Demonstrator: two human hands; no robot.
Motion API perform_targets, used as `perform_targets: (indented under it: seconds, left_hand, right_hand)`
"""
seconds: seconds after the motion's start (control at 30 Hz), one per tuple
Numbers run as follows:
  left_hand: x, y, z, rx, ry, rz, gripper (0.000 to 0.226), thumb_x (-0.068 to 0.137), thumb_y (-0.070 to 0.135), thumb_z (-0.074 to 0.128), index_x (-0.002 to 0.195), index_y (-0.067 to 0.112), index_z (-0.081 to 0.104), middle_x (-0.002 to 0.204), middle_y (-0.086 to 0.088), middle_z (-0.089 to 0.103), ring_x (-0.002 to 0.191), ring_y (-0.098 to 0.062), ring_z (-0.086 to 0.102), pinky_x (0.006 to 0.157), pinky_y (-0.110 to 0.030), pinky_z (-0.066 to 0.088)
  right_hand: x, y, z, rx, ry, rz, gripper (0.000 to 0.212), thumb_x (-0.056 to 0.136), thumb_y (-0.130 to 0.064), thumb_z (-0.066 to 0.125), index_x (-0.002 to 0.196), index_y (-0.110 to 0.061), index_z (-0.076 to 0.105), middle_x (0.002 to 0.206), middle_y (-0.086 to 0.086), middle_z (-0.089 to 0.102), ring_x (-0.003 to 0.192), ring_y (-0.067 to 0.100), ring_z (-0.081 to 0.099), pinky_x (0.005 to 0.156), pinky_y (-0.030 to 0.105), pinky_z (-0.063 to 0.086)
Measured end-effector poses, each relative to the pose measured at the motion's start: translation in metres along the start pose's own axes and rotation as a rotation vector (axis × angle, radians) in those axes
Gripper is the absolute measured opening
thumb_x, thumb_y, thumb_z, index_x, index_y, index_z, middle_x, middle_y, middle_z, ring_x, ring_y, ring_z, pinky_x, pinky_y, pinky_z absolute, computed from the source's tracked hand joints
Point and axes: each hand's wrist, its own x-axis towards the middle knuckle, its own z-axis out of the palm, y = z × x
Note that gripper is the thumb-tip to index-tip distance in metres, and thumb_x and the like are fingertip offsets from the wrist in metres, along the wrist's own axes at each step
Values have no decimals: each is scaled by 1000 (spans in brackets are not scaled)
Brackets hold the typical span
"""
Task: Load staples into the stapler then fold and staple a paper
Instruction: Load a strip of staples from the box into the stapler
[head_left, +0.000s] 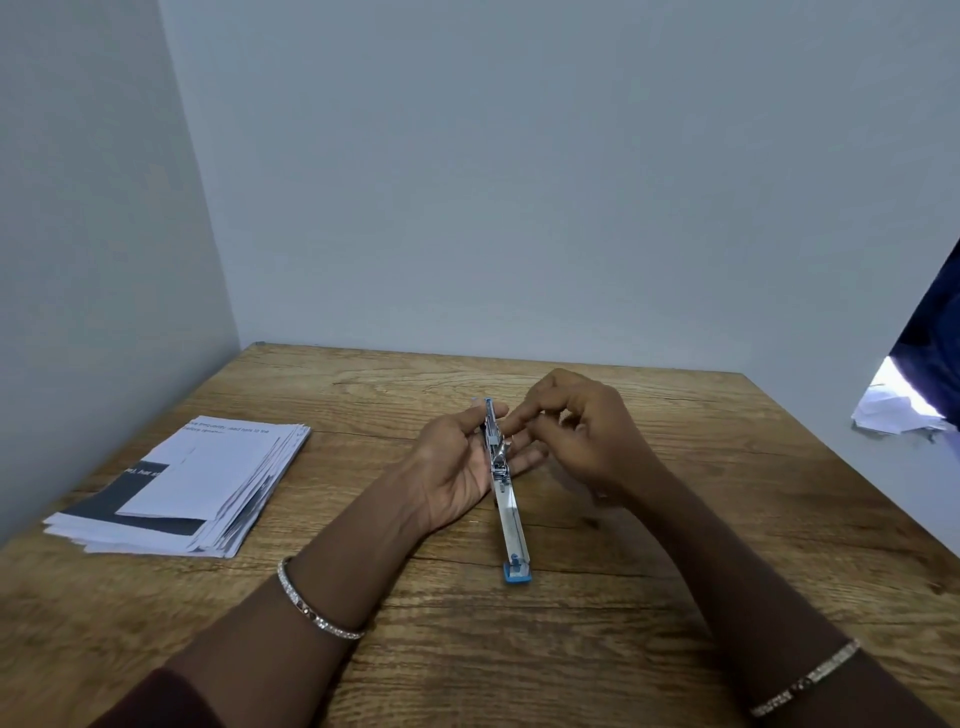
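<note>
A slim blue-and-silver stapler (505, 499) lies swung open above the middle of the wooden table (519, 649), its blue-tipped end toward me. My left hand (457, 467) cups the far half of it, palm up, thumb on its left side. My right hand (582, 431) hovers just right of the stapler's far end with fingertips pinched together near the metal channel; whether a strip of staples sits between them is too small to tell. A stack of printed papers (192, 488) lies at the table's left.
Pale walls close the table in at the back and left. At the far right edge, beyond the table, crumpled white paper (893, 410) lies beside dark blue fabric (935, 338).
</note>
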Motion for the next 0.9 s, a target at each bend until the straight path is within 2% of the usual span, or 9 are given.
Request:
perform_targets:
  seconds: [0.07, 0.13, 0.2, 0.3, 0.4, 0.57, 0.67, 0.83, 0.9]
  left_hand:
    - [-1, 0, 1, 51, 17, 1, 28, 108, 21, 31, 115, 2, 51, 88, -21, 73, 90, -33, 72, 76, -50, 63]
    - [-3, -1, 2, 74, 6, 3, 32, 108, 22, 29, 116, 0, 51, 92, -23, 67, 100, -34, 67, 77, -50, 62]
    - [-4, -1, 3, 91, -16, -2, 35, 108, 22, 28, 119, -1, 52, 98, -24, 64, 113, -37, 61, 84, -50, 59]
    - [-5, -1, 4, 114, -37, -12, 39, 108, 21, 28, 112, -4, 58, 86, -21, 72, 90, -31, 74, 79, -46, 62]
    - [-7, -2, 6, 176, -49, -16, 40, 109, 19, 28, 101, -3, 60, 76, -17, 75, 73, -25, 76, 72, -43, 64]
    - [-10, -3, 8, 201, -85, -30, 37, 108, 18, 27, 116, -5, 56, 125, -29, 59, 109, -34, 62, 97, -51, 52]
    - [-10, -2, 8, 183, -92, -47, 37, 108, 20, 28, 111, -3, 56, 109, -26, 68, 94, -29, 65, 93, -50, 54]
    - [-7, -1, 5, 201, -82, -54, 37, 106, 16, 27, 100, -4, 58, 102, -24, 61, 100, -31, 58, 91, -48, 55]
    - [-8, 0, 6, 209, -73, -50, 36, 105, 15, 27, 96, -3, 57, 92, -21, 62, 84, -26, 62, 89, -47, 57]
  right_hand:
    - [-1, -1, 2, -21, -70, -47, 31, 82, 13, 59, 82, -8, 81, 89, 9, 65, 79, 17, 65, 65, 17, 51]
    - [-2, -1, 2, -57, -84, -111, 29, 81, 15, 59, 81, -4, 81, 89, 10, 65, 81, 21, 65, 66, 18, 50]
    - [-1, -1, 0, -94, -82, -161, 29, 79, 15, 58, 79, -3, 80, 89, 11, 66, 82, 23, 65, 67, 29, 53]
    - [-1, -3, 0, -175, -98, -229, 28, 77, 12, 56, 79, -4, 79, 88, 10, 66, 85, 27, 64, 70, 46, 55]
    - [-1, -3, 1, -293, -113, -288, 28, 76, 1, 52, 79, -12, 77, 83, 6, 64, 85, 25, 59, 74, 45, 50]
    - [1, 6, -4, -303, -90, -198, 30, 84, -3, 50, 87, -21, 74, 82, 4, 63, 86, 21, 53, 79, 43, 47]
    - [1, 6, -3, -323, -109, -206, 33, 82, -4, 47, 88, -23, 73, 82, 3, 61, 85, 21, 53, 76, 41, 46]
    - [1, 9, -1, -377, -160, -211, 31, 86, -3, 48, 97, -26, 65, 86, 1, 58, 87, 21, 51, 78, 43, 46]
    - [1, 10, 0, -429, -195, -227, 31, 87, -3, 47, 103, -27, 60, 87, -1, 55, 87, 20, 49, 79, 45, 46]
